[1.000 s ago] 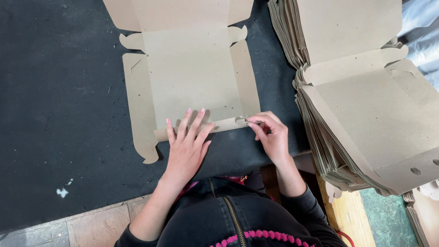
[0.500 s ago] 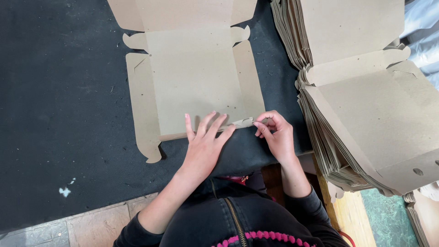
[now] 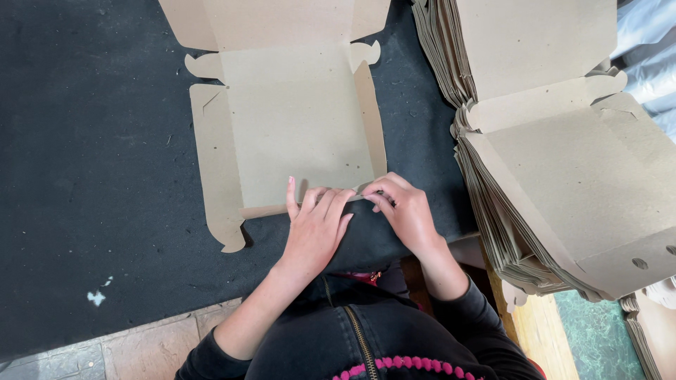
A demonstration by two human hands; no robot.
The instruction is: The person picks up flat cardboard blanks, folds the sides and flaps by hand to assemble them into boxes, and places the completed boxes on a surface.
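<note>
A flat brown cardboard box blank [image 3: 296, 119] lies unfolded on the dark table surface [image 3: 91, 162]. Its right side flap [image 3: 371, 119] stands partly raised. My left hand [image 3: 315, 226] rests palm down on the near flap of the blank, fingers together and pressing on the fold. My right hand [image 3: 403, 211] pinches the right end of that same near flap between thumb and fingers. Both hands meet at the blank's near edge.
A tall stack of unfolded cardboard blanks [image 3: 563, 162] fills the right side, fanned at its left edge. A tiled floor strip [image 3: 141, 345] shows below the table's near edge. A wooden board [image 3: 539, 338] sits at the lower right.
My left hand has slid to the right along the near flap, closing up to my right hand. The right hand keeps its pinch on the flap's end.
</note>
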